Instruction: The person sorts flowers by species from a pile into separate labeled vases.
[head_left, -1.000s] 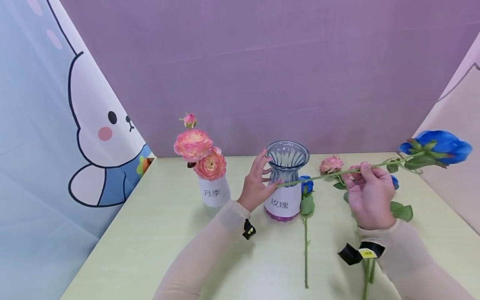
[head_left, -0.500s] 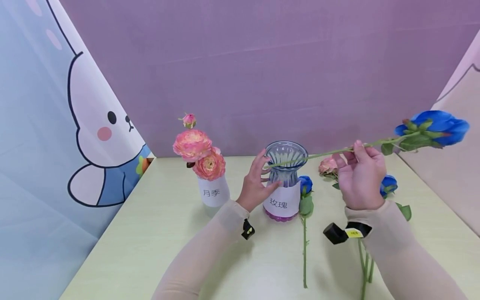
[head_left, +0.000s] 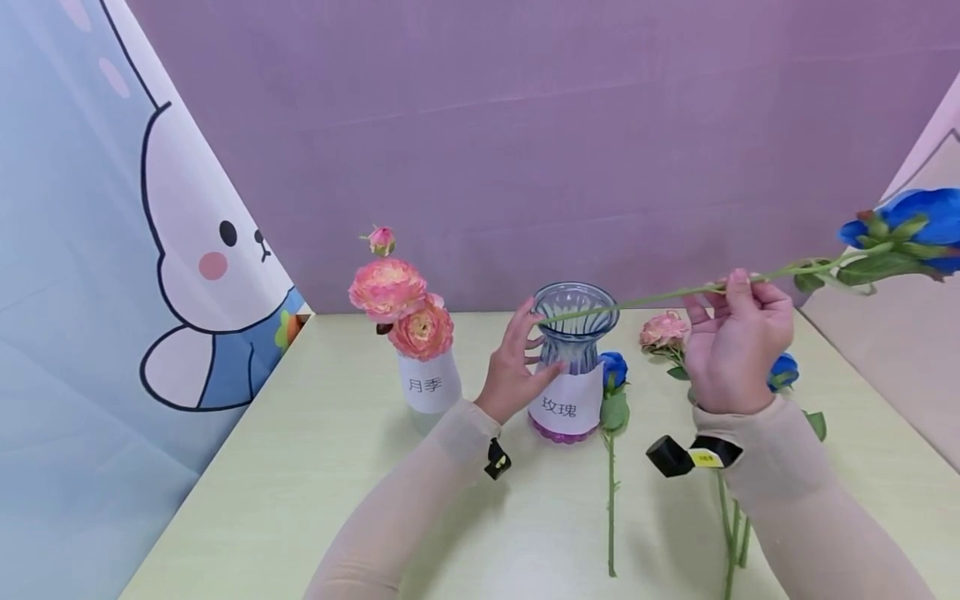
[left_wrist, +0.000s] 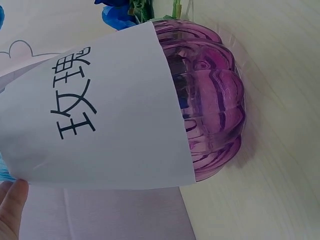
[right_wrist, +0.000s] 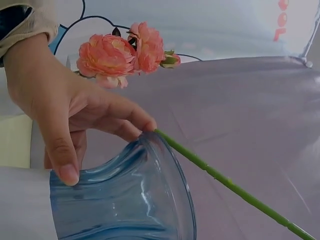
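Note:
A blue glass vase point(head_left: 576, 346) with a white paper label and purple scalloped base point(left_wrist: 217, 100) stands upright on the table. My left hand point(head_left: 513, 371) holds its neck from the left, thumb low and fingers near the rim. In my right hand point(head_left: 738, 350), a blue rose point(head_left: 918, 225) is pinched by its green stem between thumb and fingers. The bloom points right, and the stem slopes down leftward across the vase mouth. Its cut end is by the left fingertips; the right wrist view shows the stem point(right_wrist: 225, 181) right at the rim, outside the glass.
Left of it stands another labelled vase point(head_left: 431, 387) holding pink flowers point(head_left: 401, 300). A blue rose point(head_left: 613, 408) lies just right of the glass vase. Further right, a pink flower point(head_left: 663, 331) and another blue rose point(head_left: 782, 371) lie on the table point(head_left: 285, 500), partly behind the right arm.
The right hand has raised the blue rose, bringing its stem from the vase's neck up to the rim, then shifted slightly right. The left hand keeps its hold on the vase.

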